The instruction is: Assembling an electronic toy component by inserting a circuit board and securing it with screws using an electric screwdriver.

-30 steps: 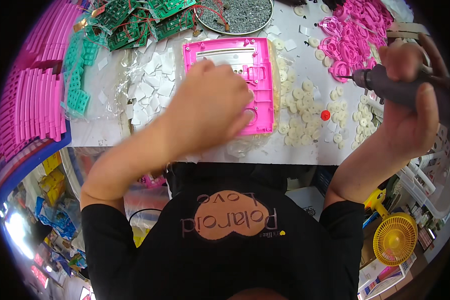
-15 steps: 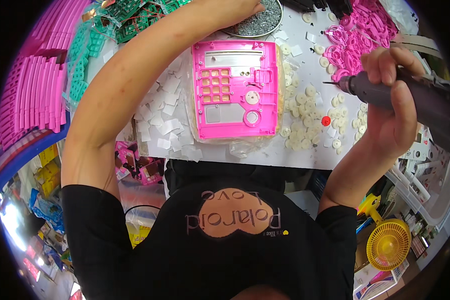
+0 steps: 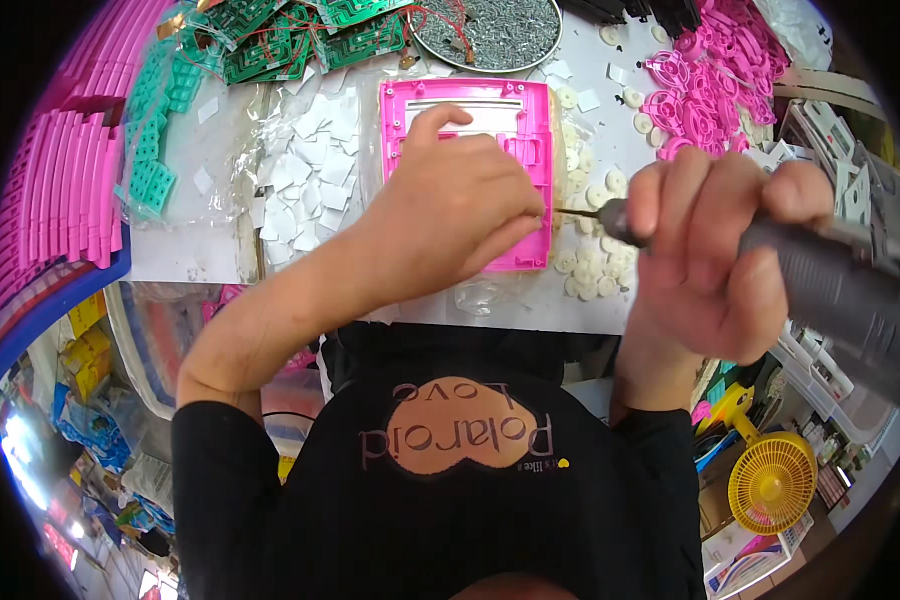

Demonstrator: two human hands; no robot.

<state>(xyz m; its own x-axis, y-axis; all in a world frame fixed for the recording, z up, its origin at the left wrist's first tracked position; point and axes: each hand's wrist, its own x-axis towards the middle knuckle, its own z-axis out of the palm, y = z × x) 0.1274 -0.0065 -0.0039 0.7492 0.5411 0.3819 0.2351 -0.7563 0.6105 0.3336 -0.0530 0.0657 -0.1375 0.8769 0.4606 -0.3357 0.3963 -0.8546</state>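
Note:
A pink plastic casing (image 3: 538,120) lies inner side up on a padded, plastic-wrapped base in the middle of the table. My left hand (image 3: 460,205) is over it and hides most of its keypad holes. The thumb and forefinger are pinched together at the casing's right edge; whatever they hold is too small to make out. A dark grey electric screwdriver (image 3: 835,290) is gripped in my right hand (image 3: 715,265). It lies almost level, its thin bit pointing left, the tip just beside my left fingertips.
A round metal tray (image 3: 490,69) of small screws stands at the back, beside green circuit boards (image 3: 365,40). White paper squares (image 3: 310,170) lie left of the casing, cream discs (image 3: 600,265) right. Pink rings (image 3: 725,70) are piled back right, pink panels (image 3: 65,190) stacked left.
My left hand has come back from the screw tray to the casing, its fingers pinched. My right hand has brought the screwdriver left and nearer, up to the left fingertips.

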